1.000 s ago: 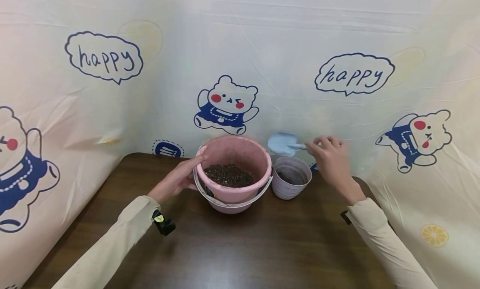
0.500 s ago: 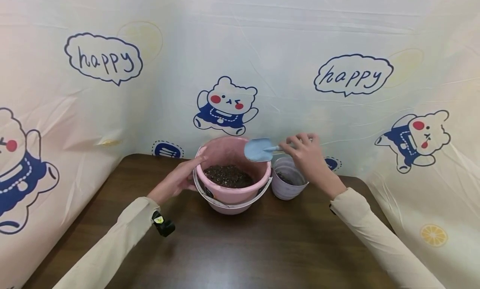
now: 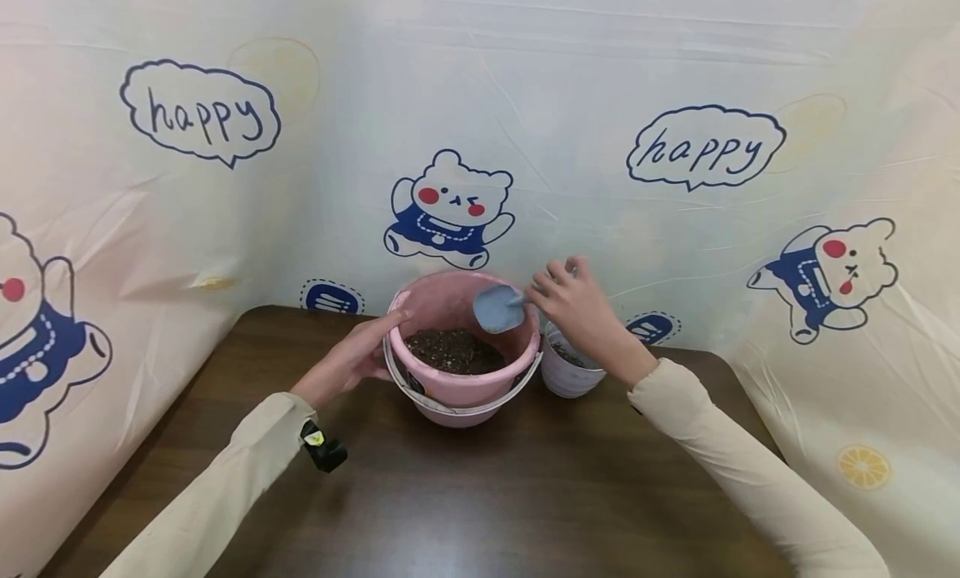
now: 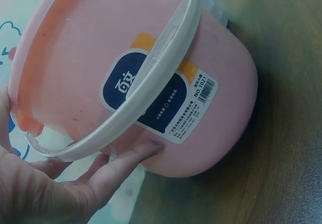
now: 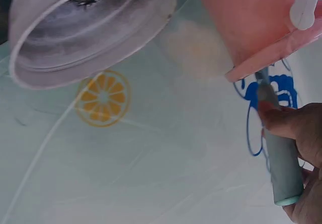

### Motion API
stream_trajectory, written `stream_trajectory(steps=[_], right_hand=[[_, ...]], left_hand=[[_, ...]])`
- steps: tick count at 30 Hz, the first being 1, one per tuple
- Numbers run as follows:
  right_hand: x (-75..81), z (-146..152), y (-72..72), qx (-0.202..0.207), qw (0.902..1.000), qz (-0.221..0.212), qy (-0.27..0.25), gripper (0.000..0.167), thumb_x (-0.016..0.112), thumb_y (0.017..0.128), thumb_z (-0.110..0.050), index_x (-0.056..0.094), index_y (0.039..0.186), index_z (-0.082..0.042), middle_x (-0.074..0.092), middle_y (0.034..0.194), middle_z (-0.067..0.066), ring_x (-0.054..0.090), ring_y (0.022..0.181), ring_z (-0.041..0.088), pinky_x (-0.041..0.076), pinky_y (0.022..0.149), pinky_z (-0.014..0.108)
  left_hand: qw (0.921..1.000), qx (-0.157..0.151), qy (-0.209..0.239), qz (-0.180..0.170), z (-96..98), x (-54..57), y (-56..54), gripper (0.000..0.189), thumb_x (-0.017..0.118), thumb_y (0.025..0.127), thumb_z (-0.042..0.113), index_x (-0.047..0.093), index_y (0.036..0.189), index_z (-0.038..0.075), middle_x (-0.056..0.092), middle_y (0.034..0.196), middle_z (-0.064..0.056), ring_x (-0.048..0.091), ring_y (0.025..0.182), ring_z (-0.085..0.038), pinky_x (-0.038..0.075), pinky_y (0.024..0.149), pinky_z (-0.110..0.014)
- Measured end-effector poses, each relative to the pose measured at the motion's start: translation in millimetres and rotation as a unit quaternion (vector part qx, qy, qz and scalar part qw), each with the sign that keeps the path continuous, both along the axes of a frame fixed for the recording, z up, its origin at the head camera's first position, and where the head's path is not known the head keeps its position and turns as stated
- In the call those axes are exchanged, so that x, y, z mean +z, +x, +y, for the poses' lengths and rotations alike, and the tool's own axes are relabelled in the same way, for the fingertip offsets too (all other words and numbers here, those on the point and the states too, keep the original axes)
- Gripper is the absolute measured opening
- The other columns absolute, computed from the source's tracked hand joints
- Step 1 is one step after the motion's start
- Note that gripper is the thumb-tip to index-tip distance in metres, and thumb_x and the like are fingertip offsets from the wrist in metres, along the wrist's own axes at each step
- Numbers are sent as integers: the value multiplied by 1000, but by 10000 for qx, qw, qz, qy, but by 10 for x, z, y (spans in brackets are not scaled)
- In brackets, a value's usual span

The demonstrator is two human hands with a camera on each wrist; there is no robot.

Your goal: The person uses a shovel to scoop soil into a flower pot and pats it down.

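Note:
A pink bucket (image 3: 465, 391) with dark soil (image 3: 453, 351) inside stands on the table, its white handle hanging down at the front. My left hand (image 3: 354, 353) grips the bucket by its left side; in the left wrist view, fingers touch the outer wall beneath the handle, near the label (image 4: 161, 93). A small light blue garden trowel (image 3: 498, 309) is in my right hand (image 3: 573, 307), which holds it by the grey handle (image 5: 282, 158). The trowel's blade is inside the bucket's right rim, above the soil.
Right of the bucket stands a pale purple-grey flowerpot (image 3: 572, 382) with some soil at its bottom, partly hidden by my right hand. The brown wooden table (image 3: 450, 503) meets a printed cloth (image 3: 570, 103) at the back and sides.
My right hand has moved left with the trowel, from above the flowerpot to the bucket, and the blade has lowered inside the rim. My left hand stays on the bucket.

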State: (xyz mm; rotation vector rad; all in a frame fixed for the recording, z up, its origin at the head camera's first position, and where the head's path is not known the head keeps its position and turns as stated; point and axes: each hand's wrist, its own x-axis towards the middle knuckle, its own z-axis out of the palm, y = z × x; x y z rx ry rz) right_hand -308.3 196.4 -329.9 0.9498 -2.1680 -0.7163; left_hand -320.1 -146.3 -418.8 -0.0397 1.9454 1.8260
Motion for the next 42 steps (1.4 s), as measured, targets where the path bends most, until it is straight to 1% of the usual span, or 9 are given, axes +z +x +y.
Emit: stream_trajectory(steps=[6, 10, 18, 22, 26, 31, 35, 40, 42], right_hand=[[-16, -266, -90, -211, 9995, 153, 203, 16, 73, 96, -4, 79, 103, -17, 65, 97, 2, 50, 98, 25, 41, 93, 47], [-93, -432, -166, -359, 9986, 133, 370, 15, 73, 96, -9, 82, 95, -20, 66, 94, 0, 49, 98, 23, 39, 92, 45], [-278, -690, -245, -412, 9926, -786, 834, 18, 71, 95, -9, 82, 89, -20, 76, 98, -1, 56, 100, 21, 41, 87, 40], [-322, -723, -290, -632, 9914, -943, 654, 20, 69, 96, -8, 82, 89, -21, 77, 97, -1, 58, 103, 22, 44, 93, 44], [-370, -717, -337, -502, 9928, -979, 477, 23, 66, 97, -5, 82, 89, -19, 78, 97, 0, 58, 106, 25, 45, 96, 51], [-399, -716, -397, -318, 9940, -961, 423, 24, 64, 98, -4, 83, 93, -19, 78, 98, -1, 58, 106, 25, 46, 95, 51], [-410, -710, -419, -228, 9932, -1074, 392, 22, 67, 96, -4, 83, 92, -20, 78, 95, -3, 58, 102, 23, 45, 91, 50], [-425, -696, -440, -165, 9879, -1516, 300, 4, 78, 91, -18, 82, 92, -18, 76, 93, -2, 56, 100, 22, 41, 85, 46], [-426, -688, -448, -149, 9856, -1669, 245, 4, 80, 90, -21, 81, 92, -17, 75, 92, -2, 55, 99, 21, 39, 84, 45]], left_hand=[[10000, -13, -6, 4, 17, 10, -3, 82, 50, 104, 55, 24, 167, 9, 30, 168, -24, 44, 143, -41, 59, 94, -53], [10000, -34, -17, -1, 26, -7, 2, 83, 50, 104, 56, 23, 167, 8, 31, 167, -24, 45, 142, -42, 60, 93, -53], [10000, -20, 7, -11, 44, 2, 0, 83, 51, 103, 56, 23, 167, 10, 28, 169, -22, 39, 147, -42, 58, 97, -55], [10000, -70, 13, 29, 55, 8, -13, 86, 52, 103, 58, 22, 167, 11, 26, 170, -23, 38, 148, -43, 57, 97, -56], [10000, -65, 8, 4, 32, 9, -6, 87, 52, 102, 59, 21, 167, 10, 25, 170, -23, 38, 147, -44, 58, 96, -56], [10000, -53, -27, 61, 5, 33, -1, 88, 52, 102, 60, 21, 167, 11, 25, 170, -23, 38, 147, -43, 57, 98, -57], [10000, -83, -6, 25, 0, 22, 1, 88, 51, 103, 60, 19, 168, 9, 24, 170, -25, 37, 148, -44, 56, 99, -58], [10000, -47, 39, -12, 7, 5, 3, 88, 51, 103, 58, 19, 167, 9, 24, 170, -24, 38, 147, -44, 57, 97, -57], [10000, -34, 41, 3, 16, 2, 0, 88, 52, 102, 59, 20, 167, 9, 25, 169, -24, 39, 146, -44, 58, 96, -56]])
